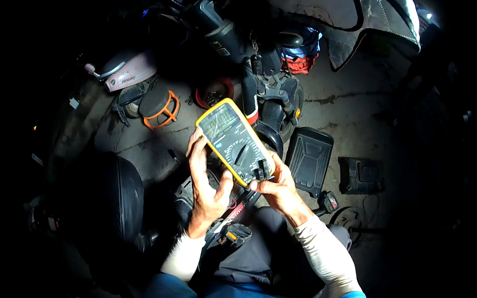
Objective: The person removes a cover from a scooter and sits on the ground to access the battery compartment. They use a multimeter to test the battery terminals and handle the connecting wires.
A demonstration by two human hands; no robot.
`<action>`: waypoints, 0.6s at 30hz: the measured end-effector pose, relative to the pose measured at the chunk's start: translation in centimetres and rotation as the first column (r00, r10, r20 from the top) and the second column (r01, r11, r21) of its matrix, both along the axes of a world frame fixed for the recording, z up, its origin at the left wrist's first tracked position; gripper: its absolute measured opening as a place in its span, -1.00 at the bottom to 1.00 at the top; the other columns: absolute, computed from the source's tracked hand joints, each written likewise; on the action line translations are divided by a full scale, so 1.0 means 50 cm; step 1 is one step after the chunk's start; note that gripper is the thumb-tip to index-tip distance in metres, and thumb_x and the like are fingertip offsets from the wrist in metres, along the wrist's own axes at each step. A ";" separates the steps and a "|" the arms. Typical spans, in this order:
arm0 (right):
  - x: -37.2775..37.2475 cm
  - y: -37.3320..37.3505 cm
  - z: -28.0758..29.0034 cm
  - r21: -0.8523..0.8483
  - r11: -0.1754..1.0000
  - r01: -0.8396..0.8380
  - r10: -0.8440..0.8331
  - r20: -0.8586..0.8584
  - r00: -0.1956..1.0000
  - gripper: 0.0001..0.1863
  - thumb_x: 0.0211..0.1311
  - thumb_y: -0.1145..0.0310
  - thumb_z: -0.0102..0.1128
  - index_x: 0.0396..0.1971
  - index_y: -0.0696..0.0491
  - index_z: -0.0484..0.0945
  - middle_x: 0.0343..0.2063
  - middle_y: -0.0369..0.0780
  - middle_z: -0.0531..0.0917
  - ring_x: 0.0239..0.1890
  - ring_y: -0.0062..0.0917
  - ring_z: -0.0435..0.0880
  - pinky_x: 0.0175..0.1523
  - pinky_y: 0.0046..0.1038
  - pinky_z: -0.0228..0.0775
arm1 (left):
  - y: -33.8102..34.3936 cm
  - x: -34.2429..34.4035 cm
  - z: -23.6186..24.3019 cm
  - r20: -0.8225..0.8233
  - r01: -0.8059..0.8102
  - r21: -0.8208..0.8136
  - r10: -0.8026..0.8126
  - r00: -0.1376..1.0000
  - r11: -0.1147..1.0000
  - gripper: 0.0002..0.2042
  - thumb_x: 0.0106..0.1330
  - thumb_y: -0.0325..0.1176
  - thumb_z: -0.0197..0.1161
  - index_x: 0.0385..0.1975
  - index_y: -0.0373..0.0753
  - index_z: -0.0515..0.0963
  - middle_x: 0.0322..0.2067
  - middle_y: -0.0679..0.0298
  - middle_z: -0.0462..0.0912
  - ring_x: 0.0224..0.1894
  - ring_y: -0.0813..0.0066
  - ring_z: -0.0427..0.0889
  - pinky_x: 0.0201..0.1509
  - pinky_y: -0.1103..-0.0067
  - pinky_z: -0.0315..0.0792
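Note:
A yellow-edged digital multimeter (237,144) is held up between both hands, its display toward the top and its dial facing me. My left hand (206,186) closes round its left side, fingers along the edge and thumb near the lower left. Gripping the lower right corner is my right hand (279,186), its thumb at the bottom edge beside the black plugs (262,171) in the sockets. The fingers behind the meter are hidden. Below and behind it lies a dark two-wheeler frame with a pedal (237,233) near my legs.
Beyond the meter stands the front wheel and fork (276,99). On the right floor lie a black ribbed cover (310,159), a black plate (361,175) and a cordless tool (328,202). To the left are a black seat (126,196), an orange-framed round item (161,109) and a red bowl (214,93).

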State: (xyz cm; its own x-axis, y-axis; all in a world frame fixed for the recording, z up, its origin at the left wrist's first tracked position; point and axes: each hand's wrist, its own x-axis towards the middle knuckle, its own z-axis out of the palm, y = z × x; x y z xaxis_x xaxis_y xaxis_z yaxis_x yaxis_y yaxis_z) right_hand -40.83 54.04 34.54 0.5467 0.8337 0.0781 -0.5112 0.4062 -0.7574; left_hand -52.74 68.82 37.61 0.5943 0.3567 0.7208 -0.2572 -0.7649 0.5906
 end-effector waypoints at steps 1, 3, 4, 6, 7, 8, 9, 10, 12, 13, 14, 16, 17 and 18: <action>-0.003 0.003 -0.014 0.016 1.000 -0.008 0.009 -0.071 0.997 -0.26 -0.01 0.78 0.39 0.25 0.13 0.36 0.07 -0.27 0.60 0.16 -0.55 0.55 0.32 -0.42 0.39 | -0.015 0.006 -0.008 0.068 0.096 -0.144 -0.087 0.994 0.985 -0.22 0.37 -0.40 0.26 0.52 -0.36 -0.02 0.54 -0.06 -0.03 0.58 -0.04 0.01 0.62 0.14 -0.02; -0.012 0.003 -0.024 -0.019 1.000 -0.011 0.009 -0.119 0.993 -0.25 -0.02 0.78 0.38 0.24 0.13 0.35 0.07 -0.27 0.59 0.15 -0.56 0.55 0.31 -0.42 0.40 | -0.058 0.019 -0.019 0.195 0.221 -0.477 -0.142 0.970 0.851 -0.18 0.40 -0.37 0.28 0.54 -0.35 -0.08 0.53 -0.08 0.01 0.56 0.07 0.07 0.59 0.22 0.04; -0.016 0.005 -0.026 -0.013 1.000 -0.012 0.010 -0.165 0.986 -0.24 -0.03 0.79 0.38 0.24 0.12 0.34 0.07 -0.28 0.58 0.16 -0.56 0.55 0.30 -0.43 0.41 | -0.055 0.026 -0.018 0.200 0.259 -0.535 -0.177 0.964 0.804 -0.19 0.40 -0.37 0.29 0.53 -0.35 -0.07 0.51 -0.09 0.07 0.53 0.09 0.14 0.58 0.23 0.08; -0.020 0.007 -0.035 -0.028 1.000 -0.004 0.000 -0.146 0.989 -0.22 -0.05 0.80 0.39 0.25 0.11 0.34 0.07 -0.28 0.58 0.17 -0.55 0.54 0.30 -0.43 0.42 | -0.053 0.038 -0.032 0.202 0.289 -0.630 -0.208 0.957 0.721 -0.21 0.40 -0.40 0.31 0.52 -0.35 -0.03 0.44 -0.11 0.23 0.45 0.16 0.30 0.53 0.27 0.18; -0.021 0.005 -0.041 -0.040 0.999 0.003 -0.009 -0.136 0.991 -0.20 -0.05 0.80 0.40 0.26 0.11 0.34 0.07 -0.28 0.58 0.18 -0.54 0.54 0.30 -0.43 0.42 | -0.053 0.044 -0.035 0.205 0.307 -0.567 -0.230 0.951 0.764 -0.22 0.39 -0.45 0.31 0.51 -0.34 -0.02 0.44 -0.12 0.24 0.44 0.17 0.30 0.52 0.27 0.21; -0.023 0.001 -0.044 -0.091 0.996 0.022 -0.028 -0.060 0.998 -0.15 -0.09 0.81 0.41 0.29 0.11 0.33 0.09 -0.29 0.58 0.21 -0.52 0.52 0.33 -0.42 0.39 | -0.052 0.044 -0.042 0.183 0.296 -0.527 -0.234 0.955 0.796 -0.23 0.38 -0.48 0.29 0.50 -0.34 -0.01 0.44 -0.13 0.22 0.45 0.16 0.29 0.51 0.26 0.21; -0.025 -0.005 -0.030 -0.115 0.993 -0.011 0.008 -0.023 1.000 -0.07 -0.09 0.80 0.43 0.38 0.12 0.28 0.14 -0.27 0.56 0.28 -0.51 0.47 0.38 -0.40 0.33 | -0.051 0.038 -0.047 0.148 0.275 -0.484 -0.233 0.961 0.831 -0.25 0.37 -0.51 0.27 0.50 -0.35 0.00 0.45 -0.13 0.20 0.46 0.14 0.28 0.51 0.25 0.21; -0.020 -0.010 -0.023 -0.120 0.992 -0.023 0.031 0.063 0.997 -0.03 -0.08 0.78 0.45 0.42 0.12 0.24 0.19 -0.26 0.53 0.32 -0.50 0.42 0.42 -0.39 0.28 | -0.053 0.037 -0.046 0.155 0.280 -0.456 -0.235 0.960 0.845 -0.28 0.37 -0.53 0.26 0.47 -0.35 0.03 0.46 -0.13 0.18 0.46 0.13 0.27 0.51 0.24 0.21; -0.010 -0.017 -0.019 -0.132 0.990 -0.053 0.073 0.150 0.986 0.06 -0.09 0.73 0.51 0.49 0.11 0.18 0.25 -0.26 0.49 0.36 -0.49 0.38 0.46 -0.38 0.23 | -0.056 0.040 -0.035 0.168 0.294 -0.396 -0.247 0.954 0.870 -0.34 0.36 -0.56 0.23 0.43 -0.35 0.10 0.48 -0.14 0.14 0.48 0.10 0.25 0.51 0.23 0.21; -0.007 -0.021 -0.019 -0.137 0.988 -0.070 0.091 0.151 0.984 0.10 -0.10 0.70 0.54 0.51 0.10 0.16 0.28 -0.27 0.48 0.37 -0.49 0.39 0.47 -0.38 0.23 | -0.052 0.039 -0.038 0.140 0.293 -0.369 -0.259 0.956 0.882 -0.38 0.36 -0.57 0.21 0.40 -0.35 0.13 0.48 -0.15 0.12 0.49 0.07 0.23 0.51 0.22 0.21; -0.008 -0.025 -0.020 -0.142 0.986 -0.088 0.109 0.151 0.982 0.14 -0.12 0.67 0.58 0.53 0.09 0.14 0.30 -0.27 0.46 0.37 -0.49 0.39 0.47 -0.39 0.22 | -0.044 0.037 -0.046 0.112 0.292 -0.340 -0.270 0.956 0.894 -0.41 0.37 -0.57 0.20 0.38 -0.34 0.16 0.49 -0.16 0.10 0.49 0.04 0.22 0.52 0.21 0.20; -0.011 -0.028 -0.029 -0.095 0.992 -0.077 0.088 0.109 0.990 0.12 -0.08 0.59 0.60 0.53 0.10 0.13 0.32 -0.26 0.45 0.39 -0.47 0.38 0.50 -0.38 0.16 | -0.043 0.040 -0.046 0.092 0.296 -0.323 -0.281 0.955 0.899 -0.51 0.38 -0.57 0.19 0.29 -0.34 0.26 0.49 -0.19 0.08 0.51 0.01 0.20 0.51 0.21 0.21; -0.013 -0.030 -0.032 -0.072 0.995 -0.072 0.078 0.088 0.993 0.11 -0.06 0.56 0.61 0.53 0.11 0.13 0.33 -0.26 0.45 0.40 -0.46 0.37 0.52 -0.37 0.13 | -0.043 0.041 -0.047 0.087 0.301 -0.321 -0.288 0.954 0.898 -0.51 0.38 -0.57 0.20 0.29 -0.34 0.26 0.50 -0.19 0.07 0.51 0.01 0.20 0.51 0.21 0.21; -0.014 -0.030 -0.034 -0.043 0.996 -0.083 0.085 0.047 0.995 0.08 0.00 0.49 0.61 0.53 0.10 0.13 0.34 -0.25 0.45 0.41 -0.45 0.36 0.53 -0.37 0.08 | -0.040 0.036 -0.051 0.078 0.300 -0.320 -0.290 0.954 0.899 -0.50 0.38 -0.56 0.20 0.30 -0.34 0.26 0.50 -0.19 0.07 0.51 0.01 0.20 0.51 0.21 0.21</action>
